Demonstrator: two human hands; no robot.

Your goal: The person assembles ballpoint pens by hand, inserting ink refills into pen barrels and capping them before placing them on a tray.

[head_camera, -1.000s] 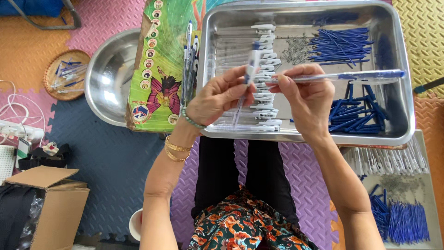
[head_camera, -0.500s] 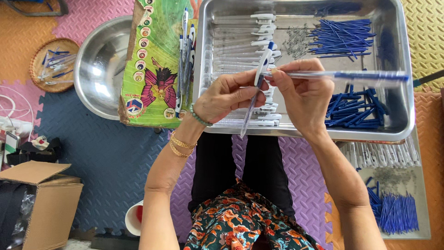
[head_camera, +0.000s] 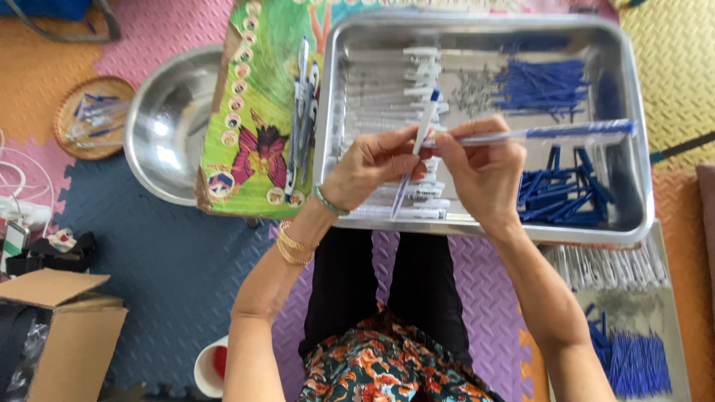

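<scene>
Over a steel tray (head_camera: pixel 633 149) on my lap, my left hand (head_camera: pixel 372 167) grips a clear pen barrel (head_camera: pixel 417 149) with a blue tip, held upright and tilted. My right hand (head_camera: pixel 484 175) meets it at the barrel's middle and also holds a clear pen with a blue cap (head_camera: pixel 566 132) pointing right. In the tray lie a row of clear pen barrels (head_camera: pixel 417 82), thin blue refills (head_camera: pixel 544 83), small metal springs (head_camera: pixel 473 91) and blue caps (head_camera: pixel 566 197).
Assembled pens (head_camera: pixel 302 119) rest on a green printed box (head_camera: pixel 257 141) left of the tray. A steel bowl (head_camera: pixel 167 126) and a wicker dish (head_camera: pixel 93 115) lie further left. A cardboard box (head_camera: pixel 56 327) is at lower left; a second tray (head_camera: pixel 633 327) of parts at lower right.
The clear barrel in my left hand has tilted and risen slightly, its blue tip now higher over the tray. Both hands stay together above the tray; the view has shifted a little.
</scene>
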